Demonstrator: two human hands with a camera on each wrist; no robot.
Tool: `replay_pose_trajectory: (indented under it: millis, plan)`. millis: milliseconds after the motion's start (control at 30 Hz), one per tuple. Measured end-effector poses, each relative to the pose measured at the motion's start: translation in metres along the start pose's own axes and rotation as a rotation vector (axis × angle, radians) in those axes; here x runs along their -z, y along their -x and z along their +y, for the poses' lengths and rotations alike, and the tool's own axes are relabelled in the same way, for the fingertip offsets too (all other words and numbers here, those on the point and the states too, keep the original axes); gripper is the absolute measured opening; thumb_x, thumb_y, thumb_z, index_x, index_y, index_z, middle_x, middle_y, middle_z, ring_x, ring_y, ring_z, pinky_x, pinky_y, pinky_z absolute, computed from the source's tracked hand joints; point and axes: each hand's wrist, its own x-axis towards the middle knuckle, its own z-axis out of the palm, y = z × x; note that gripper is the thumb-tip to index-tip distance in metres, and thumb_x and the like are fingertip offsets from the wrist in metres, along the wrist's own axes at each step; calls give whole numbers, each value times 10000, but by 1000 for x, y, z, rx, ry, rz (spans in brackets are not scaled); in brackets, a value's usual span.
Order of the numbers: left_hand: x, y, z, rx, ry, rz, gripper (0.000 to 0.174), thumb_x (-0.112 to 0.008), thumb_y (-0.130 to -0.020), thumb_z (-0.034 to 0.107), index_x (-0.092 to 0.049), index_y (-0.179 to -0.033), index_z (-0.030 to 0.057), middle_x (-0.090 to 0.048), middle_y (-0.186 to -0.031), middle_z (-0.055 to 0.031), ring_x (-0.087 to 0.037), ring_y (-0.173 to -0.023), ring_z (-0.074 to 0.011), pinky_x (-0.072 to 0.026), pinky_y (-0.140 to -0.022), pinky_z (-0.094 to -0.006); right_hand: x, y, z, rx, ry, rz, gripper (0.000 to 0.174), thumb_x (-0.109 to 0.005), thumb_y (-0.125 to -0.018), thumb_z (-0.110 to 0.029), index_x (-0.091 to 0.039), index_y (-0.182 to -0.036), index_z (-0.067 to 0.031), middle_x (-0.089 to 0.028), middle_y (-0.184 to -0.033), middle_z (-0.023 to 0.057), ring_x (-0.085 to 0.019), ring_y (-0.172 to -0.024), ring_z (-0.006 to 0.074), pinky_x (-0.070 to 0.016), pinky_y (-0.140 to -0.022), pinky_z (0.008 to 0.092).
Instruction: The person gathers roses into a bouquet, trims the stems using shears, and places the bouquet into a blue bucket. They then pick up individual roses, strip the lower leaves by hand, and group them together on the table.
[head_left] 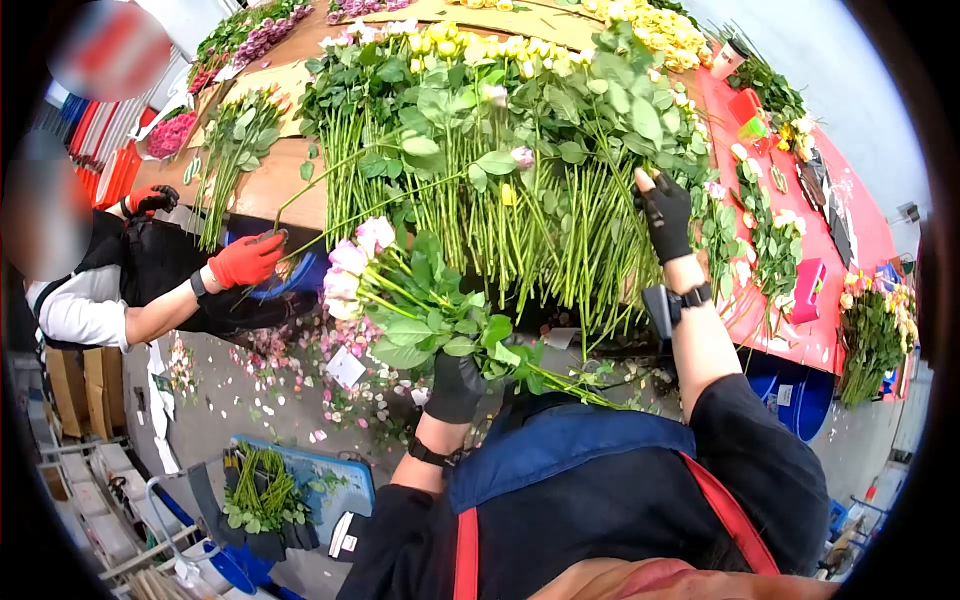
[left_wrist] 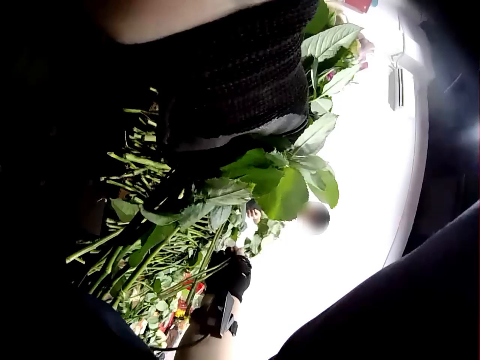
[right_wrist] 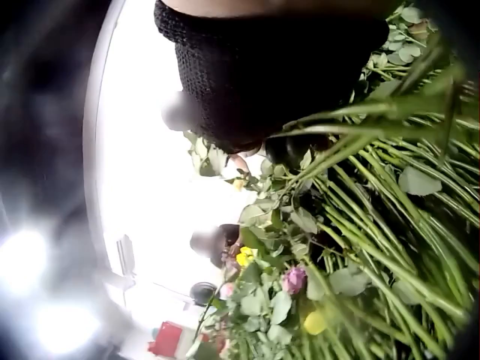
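My black-gloved left hand grips a small bunch of pale pink roses by its stems. The blooms point up and left, and the stem ends slant down to the right across my front. In the left wrist view, leaves of this bunch stick out past the glove. My right hand, gloved in black with bare fingertips, reaches to the right end of a long pile of cut roses. Seen from the right wrist, the glove is close to green stems, and its fingertips are largely hidden.
Another person's red-gloved hand is at the pile's left side, by long stems. Cut flowers lie on the red table at right, near a pink holder. Petals litter the floor. A blue cart carries greenery behind my left arm.
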Motion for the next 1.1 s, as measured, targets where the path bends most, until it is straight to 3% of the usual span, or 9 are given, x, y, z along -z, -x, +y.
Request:
replay_pose_trajectory:
  millis: [167,300,400,433,533,833,967,1033,1100]
  plan:
    - [-35,-26,-19,15,-83,-83,351,-504,-960,227,-489,-1267,58,-603,-1115,-106,-631,-937,-252,-560,-796,-428,42,57,-43,37,-81,-191,235,-640,-879,-240,-630,-821,-12,-607,-668,19,-546,-539,85,-433,-510,241]
    - [-70,-35,-30,77,-40,-132,320,-546,-933,165,-508,-1219,25,-615,-1048,-114,-654,-823,-233,-586,-680,-376,58,102,-59,-161,11,-349,190,-604,-894,-169,-637,-868,17,-610,-660,34,-568,-605,105,-435,-584,237]
    - [-101,-14,-32,158,-63,33,284,-582,-911,126,-546,-1176,32,-633,-1030,-83,-642,-891,-199,-549,-805,-342,59,126,-30,89,-55,-462,114,-633,-871,-102,-642,-866,12,-616,-790,29,-563,-690,104,-435,-610,257]
    - [-81,-22,-45,51,-69,-166,383,-550,-949,221,-507,-1252,-8,-617,-1141,-88,-605,-1036,-201,-502,-908,-359,56,132,-29,221,2,-476,99,-624,-862,-92,-630,-855,7,-594,-790,41,-549,-671,142,-426,-605,276]
    - [-86,-19,-59,-32,-213,-5,336,-625,-892,143,-553,-1196,21,-632,-1096,-51,-606,-995,-163,-496,-876,-306,54,138,-32,395,137,-648,171,-662,-818,-82,-672,-988,-67,-542,-701,105,-541,-617,265,-417,-573,341]
    - [-81,-2,-63,-248,-237,-98,214,-604,-904,160,-579,-1078,37,-630,-977,-49,-618,-869,-167,-527,-739,-320,43,135,-21,731,267,-872,230,-694,-779,-75,-635,-999,-44,-538,-690,133,-551,-606,321,-432,-540,360]
    - [-70,16,-60,-282,-52,-26,306,-581,-910,175,-550,-1179,32,-608,-1113,-84,-616,-984,-201,-522,-853,-350,39,125,-20,651,217,-1153,255,-662,-830,-212,-651,-1003,-25,-570,-730,156,-579,-679,335,-463,-629,374]
    - [-79,41,-34,-131,-5,-67,318,-493,-964,217,-534,-1233,53,-612,-1146,-88,-615,-1003,-208,-520,-856,-355,38,110,-13,126,123,-1288,304,-639,-866,-272,-658,-996,2,-652,-821,135,-629,-754,236,-488,-698,343]
    - [-92,65,-15,-117,154,74,311,-574,-917,249,-582,-1151,43,-659,-1006,-102,-647,-883,-222,-539,-797,-362,23,92,-18,109,241,-1157,305,-638,-879,-295,-666,-915,7,-652,-753,89,-615,-691,175,-484,-652,313]
